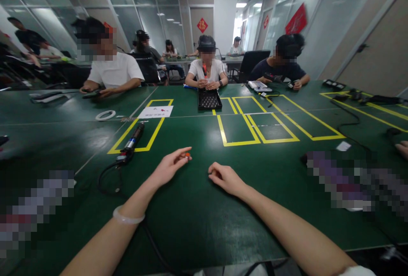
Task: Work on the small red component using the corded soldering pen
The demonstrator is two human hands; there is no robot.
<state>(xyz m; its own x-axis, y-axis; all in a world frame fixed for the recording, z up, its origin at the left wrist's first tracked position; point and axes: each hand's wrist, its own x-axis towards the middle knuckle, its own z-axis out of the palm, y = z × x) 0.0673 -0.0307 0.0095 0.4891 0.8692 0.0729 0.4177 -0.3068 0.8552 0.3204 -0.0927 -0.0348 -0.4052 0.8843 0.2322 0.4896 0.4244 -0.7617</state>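
My left hand (168,167), with a pale bangle (128,216) on its wrist, is over the middle of the green table. Its thumb and fingers hold a small orange-red piece (187,156), whose kind is too small to tell. To its right, my right hand (225,178) rests low over the table with its fingers curled inward. A tiny dark spot shows at its fingertips, but I cannot make out what it is. The two hands are apart. Left of my left hand lies a black electric screwdriver (135,138) with a silver-blue band and a cable.
The green table (197,212) bears yellow tape outlines (240,143). A printed sheet (156,111) and a white tape roll (105,115) lie at the left. Across the table, a person (208,68) works over a black tray (209,107) of small parts. Other people sit on both sides.
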